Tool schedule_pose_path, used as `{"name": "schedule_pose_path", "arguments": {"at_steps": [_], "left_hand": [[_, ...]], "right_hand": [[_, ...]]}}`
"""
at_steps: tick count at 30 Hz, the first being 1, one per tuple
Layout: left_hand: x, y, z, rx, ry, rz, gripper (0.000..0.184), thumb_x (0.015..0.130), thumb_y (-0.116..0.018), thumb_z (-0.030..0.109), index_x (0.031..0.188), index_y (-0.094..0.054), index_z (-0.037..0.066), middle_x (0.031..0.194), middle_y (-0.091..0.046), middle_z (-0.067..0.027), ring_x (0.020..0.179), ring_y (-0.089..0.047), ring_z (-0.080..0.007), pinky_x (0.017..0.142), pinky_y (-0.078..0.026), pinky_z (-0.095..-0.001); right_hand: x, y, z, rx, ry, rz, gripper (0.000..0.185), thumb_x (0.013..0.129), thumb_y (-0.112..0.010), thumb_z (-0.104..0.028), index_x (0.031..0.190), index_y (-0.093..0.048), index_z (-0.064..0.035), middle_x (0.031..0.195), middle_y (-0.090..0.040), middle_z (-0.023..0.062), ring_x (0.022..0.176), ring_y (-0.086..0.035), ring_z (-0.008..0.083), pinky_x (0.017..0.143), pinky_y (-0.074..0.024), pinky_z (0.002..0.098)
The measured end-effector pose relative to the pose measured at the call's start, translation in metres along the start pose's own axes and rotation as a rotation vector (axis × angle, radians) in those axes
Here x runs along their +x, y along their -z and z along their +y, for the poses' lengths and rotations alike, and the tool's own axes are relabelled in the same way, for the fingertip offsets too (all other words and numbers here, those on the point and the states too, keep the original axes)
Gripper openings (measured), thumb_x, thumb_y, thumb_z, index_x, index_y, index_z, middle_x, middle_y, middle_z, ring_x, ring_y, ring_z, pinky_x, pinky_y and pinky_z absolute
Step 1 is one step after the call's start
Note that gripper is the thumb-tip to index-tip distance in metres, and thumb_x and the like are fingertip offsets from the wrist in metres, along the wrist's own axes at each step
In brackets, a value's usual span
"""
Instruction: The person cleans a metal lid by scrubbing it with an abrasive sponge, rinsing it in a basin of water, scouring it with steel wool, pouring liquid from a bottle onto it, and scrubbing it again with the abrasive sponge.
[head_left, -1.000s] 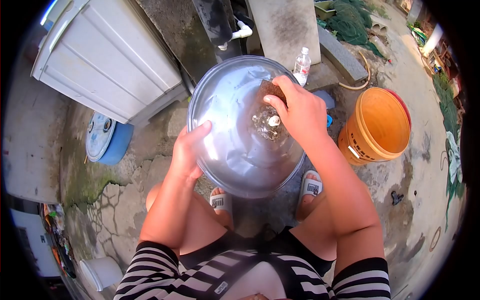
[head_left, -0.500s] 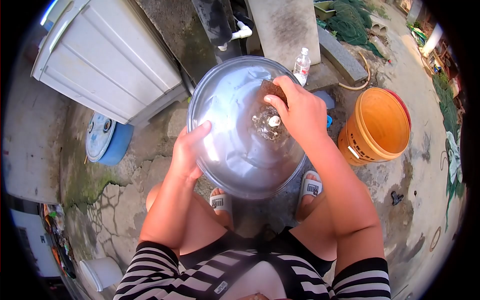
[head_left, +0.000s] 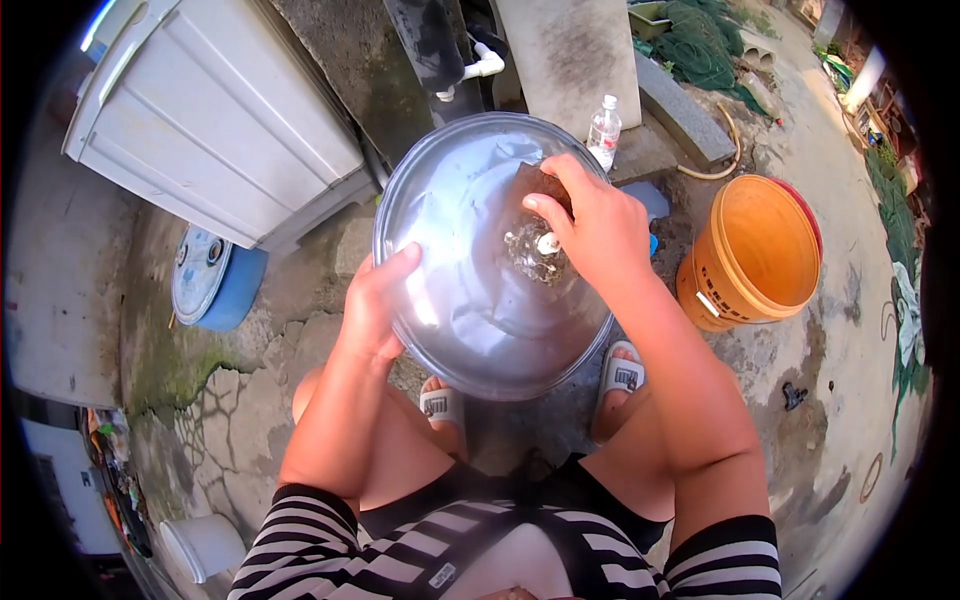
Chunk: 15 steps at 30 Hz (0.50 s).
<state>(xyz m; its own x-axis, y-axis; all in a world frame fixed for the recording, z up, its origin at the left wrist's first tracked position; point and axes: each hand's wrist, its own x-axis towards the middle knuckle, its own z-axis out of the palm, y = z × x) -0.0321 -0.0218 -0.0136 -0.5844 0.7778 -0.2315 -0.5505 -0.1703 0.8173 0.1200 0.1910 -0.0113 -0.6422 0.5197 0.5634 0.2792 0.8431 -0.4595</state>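
A large round metal pot lid (head_left: 480,340) is held up above my knees, its shiny surface facing me. My left hand (head_left: 378,300) grips its left rim, thumb lying on top and fingers hidden underneath. In my right hand (head_left: 600,225) is a brown scouring pad (head_left: 532,188), pinched between thumb and fingers and pressed to the metal. Just below the pad, a small white knob-like piece (head_left: 547,243) stands out amid a dark, grimy patch with whitish bits.
An orange bucket (head_left: 708,270) stands to the right. A clear plastic bottle (head_left: 603,132) is behind the lid, near a stone block (head_left: 685,112). A large white bin (head_left: 220,110) and blue drum (head_left: 235,290) stand left. A white pipe (head_left: 484,66) juts out ahead.
My right hand and the scouring pad have shifted slightly left on the lid. My left hand keeps its hold on the rim.
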Motion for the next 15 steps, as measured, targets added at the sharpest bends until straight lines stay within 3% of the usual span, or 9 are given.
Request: {"name": "schedule_pose_path", "arguments": {"at_steps": [15], "left_hand": [[0.0,-0.0024,0.0006,-0.003,-0.002,0.033,0.055,0.093,-0.071,0.021,0.138,-0.053,-0.005,0.121,-0.066,-0.0187,0.106,-0.069,-0.0297,0.091,-0.058,-0.0431]], "right_hand": [[-0.0017,0.0009,-0.0008,0.008,0.029,-0.009,0.033,0.092,-0.072,-0.04,0.113,-0.062,-0.0162,0.087,-0.072,0.0081,0.078,-0.071,0.0324,0.063,-0.0541,0.0435]]}}
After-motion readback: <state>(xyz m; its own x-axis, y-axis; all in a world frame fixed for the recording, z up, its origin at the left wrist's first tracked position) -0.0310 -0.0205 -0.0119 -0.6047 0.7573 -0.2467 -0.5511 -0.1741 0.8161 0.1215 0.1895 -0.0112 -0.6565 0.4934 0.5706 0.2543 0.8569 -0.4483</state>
